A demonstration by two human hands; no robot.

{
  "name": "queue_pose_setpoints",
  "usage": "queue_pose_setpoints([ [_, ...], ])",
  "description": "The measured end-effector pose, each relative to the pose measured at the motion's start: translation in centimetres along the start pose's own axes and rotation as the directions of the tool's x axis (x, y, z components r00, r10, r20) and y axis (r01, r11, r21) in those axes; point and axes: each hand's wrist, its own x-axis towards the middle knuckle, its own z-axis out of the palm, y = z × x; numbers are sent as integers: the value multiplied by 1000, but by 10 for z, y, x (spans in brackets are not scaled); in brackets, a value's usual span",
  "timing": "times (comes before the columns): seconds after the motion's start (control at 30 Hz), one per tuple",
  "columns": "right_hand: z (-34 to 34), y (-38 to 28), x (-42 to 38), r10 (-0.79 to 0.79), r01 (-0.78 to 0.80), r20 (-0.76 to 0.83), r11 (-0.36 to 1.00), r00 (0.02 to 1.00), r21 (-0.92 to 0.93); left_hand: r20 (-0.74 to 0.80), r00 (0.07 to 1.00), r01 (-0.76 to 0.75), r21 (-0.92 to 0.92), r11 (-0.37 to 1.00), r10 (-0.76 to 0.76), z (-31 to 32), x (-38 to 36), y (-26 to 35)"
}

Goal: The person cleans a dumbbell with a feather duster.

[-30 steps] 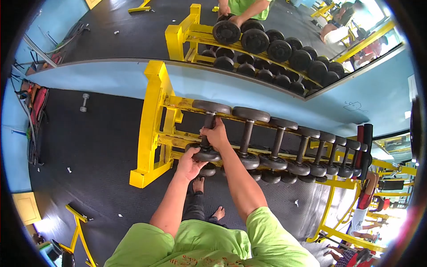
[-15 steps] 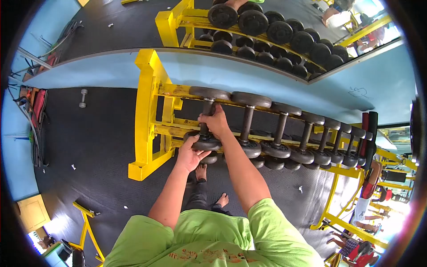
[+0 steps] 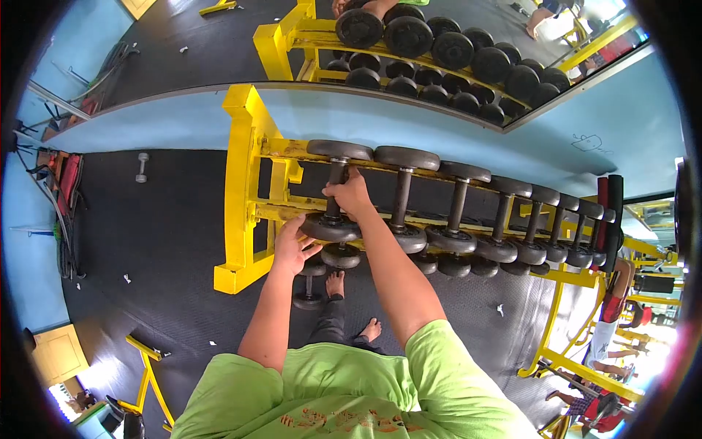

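Black dumbbell (image 3: 335, 192), leftmost on top tier of yellow rack (image 3: 241, 183), lying across both rails. Right hand (image 3: 351, 196) clamped around its handle; left hand (image 3: 292, 245) open, fingers spread, cupping beneath near head. Neighbouring dumbbell (image 3: 402, 197) just beside, heads almost touching. Bare feet (image 3: 335, 284) directly below on dark rubber floor (image 3: 146, 241). Probable hazards: near head slipping off front rail toward toes, given only an open palm beneath; knuckles pinched against adjacent head if tilted sideways.
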Motion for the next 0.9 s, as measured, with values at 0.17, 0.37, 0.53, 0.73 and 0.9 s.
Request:
queue_pose_setpoints([
  [0.17,-2,-14,-3,34,-34,0,999,999,-26,18,1000,19,72,997,-20,-2,0,-2],
  [0.37,-3,-27,-13,-4,-4,-66,994,998,-112,-102,987,-89,286,954,122,9,-10,0],
  [0.53,-5,-25,-22,-83,55,-112,972,990,-230,-32,950,-261,462,847,310,10,-7,0],
  [0.73,-23,-52,-89,-174,47,-177,830,969,-556,40,634,-566,704,429,772,8,-9,-17],
  [0.9,-55,-51,-175,-212,179,-53,914,976,-363,181,479,-695,675,245,859,6,-47,-34],
])
